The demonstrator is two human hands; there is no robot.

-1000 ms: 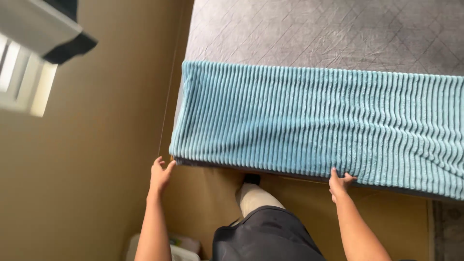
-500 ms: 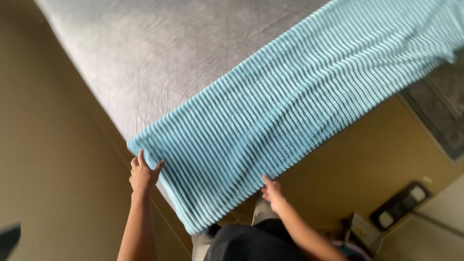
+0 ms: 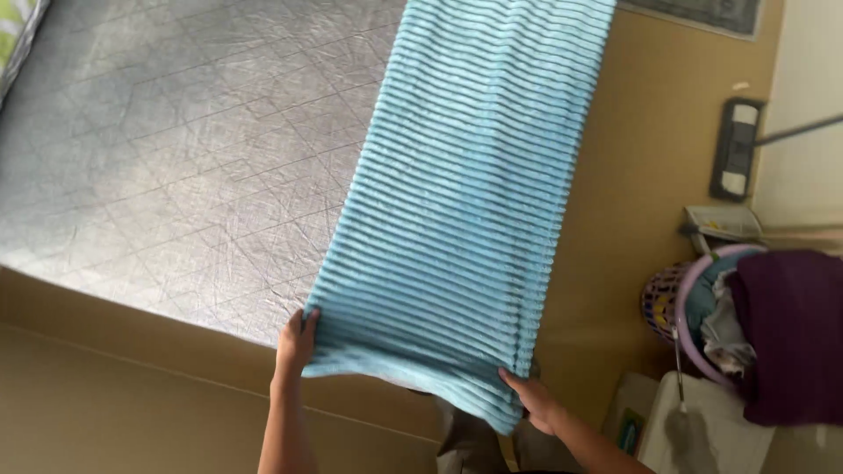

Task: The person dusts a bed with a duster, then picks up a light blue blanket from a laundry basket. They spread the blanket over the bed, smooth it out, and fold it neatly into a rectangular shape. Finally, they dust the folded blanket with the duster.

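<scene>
Your L hand (image 3: pixel 297 341) is pinching the near-left corner of the blue ribbed blanket (image 3: pixel 465 202), fingers curled over the edge, thumb side on top. Your R hand (image 3: pixel 533 400) grips the near-right corner, fingers closed on the hem; that corner hangs a bit lower than the L one.

Blanket runs as a long folded strip straight away from both hands, lying along the right edge of the grey quilted mattress (image 3: pixel 176 167). Near end is lifted off the mattress btwn your hands; far end goes out of frame at top.

Mattress spreads out fwd and left of L hand, bare surface w/ diagonal stitch pattern. Tan floor (image 3: pixel 641 175) sits right of the strip, beyond R hand.

Right of R hand, well apart: laundry basket (image 3: pixel 669 297) w/ clothes, a dark purple garment (image 3: pixel 790 333) heaped on it. Further fwd from that, a flat mop head (image 3: pixel 734 149) on the floor near the wall.
</scene>
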